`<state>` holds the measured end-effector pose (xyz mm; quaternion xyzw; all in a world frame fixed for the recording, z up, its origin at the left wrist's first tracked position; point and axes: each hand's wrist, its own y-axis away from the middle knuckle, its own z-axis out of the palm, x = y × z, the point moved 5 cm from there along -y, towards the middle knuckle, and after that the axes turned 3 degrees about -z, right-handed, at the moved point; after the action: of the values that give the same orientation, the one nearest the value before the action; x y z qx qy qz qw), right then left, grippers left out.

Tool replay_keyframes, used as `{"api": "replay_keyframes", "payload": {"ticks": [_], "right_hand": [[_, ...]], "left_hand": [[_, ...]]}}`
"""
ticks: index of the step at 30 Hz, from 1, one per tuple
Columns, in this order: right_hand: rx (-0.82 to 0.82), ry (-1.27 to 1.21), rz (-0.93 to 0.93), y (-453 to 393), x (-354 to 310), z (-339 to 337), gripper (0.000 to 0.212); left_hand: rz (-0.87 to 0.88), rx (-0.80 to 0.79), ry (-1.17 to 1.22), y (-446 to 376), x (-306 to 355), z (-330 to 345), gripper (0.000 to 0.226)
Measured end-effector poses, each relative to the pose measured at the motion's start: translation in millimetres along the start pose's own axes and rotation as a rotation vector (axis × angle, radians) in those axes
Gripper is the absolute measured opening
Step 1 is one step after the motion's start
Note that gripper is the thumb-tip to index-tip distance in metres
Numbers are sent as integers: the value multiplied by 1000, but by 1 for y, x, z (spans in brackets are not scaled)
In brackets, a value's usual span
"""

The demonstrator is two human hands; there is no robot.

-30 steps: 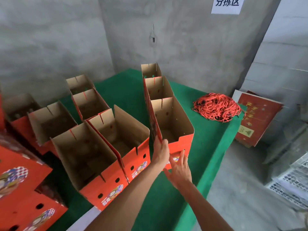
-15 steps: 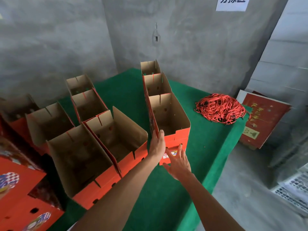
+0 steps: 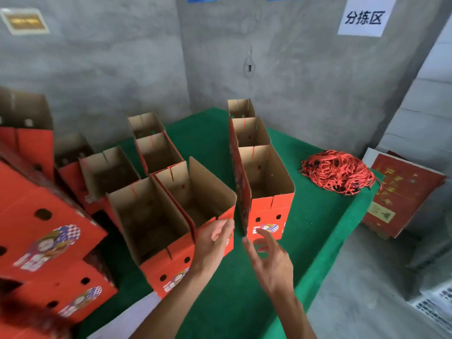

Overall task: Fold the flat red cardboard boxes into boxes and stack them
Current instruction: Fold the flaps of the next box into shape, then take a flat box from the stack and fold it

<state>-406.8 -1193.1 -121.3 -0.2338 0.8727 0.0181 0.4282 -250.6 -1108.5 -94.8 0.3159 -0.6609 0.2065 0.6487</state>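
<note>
Fingers [image 3: 263, 237] of the right hand [image 3: 271, 259] are spread and relaxed, holding nothing; they have drawn back off the nearest folded box [image 3: 266, 211] in the right-hand row, which they pressed half a second ago. The left hand [image 3: 212, 241], fingers loosely curled and empty, has likewise left that box's corner and sits before the neighbouring open box [image 3: 195, 192]. Folded boxes stand upright in rows on the green table [image 3: 318, 228]. A red cord bundle [image 3: 337, 171] lies to the right, flat red boxes [image 3: 44, 228] to the left.
</note>
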Motion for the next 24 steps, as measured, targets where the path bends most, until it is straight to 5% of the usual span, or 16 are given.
{"api": "replay_keyframes", "payload": {"ticks": [6,15,24], "right_hand": [[-40,-332,-122,79,-73,29,47],[-330,-537,-321,229,-241,141,38],[-717,-569,-444,458,-390,265,43]], "left_hand": [[53,182,102,88,21,-118,36],[129,570,165,252,-11,-349,36],[87,974,199,492,-83,-595,61]]}}
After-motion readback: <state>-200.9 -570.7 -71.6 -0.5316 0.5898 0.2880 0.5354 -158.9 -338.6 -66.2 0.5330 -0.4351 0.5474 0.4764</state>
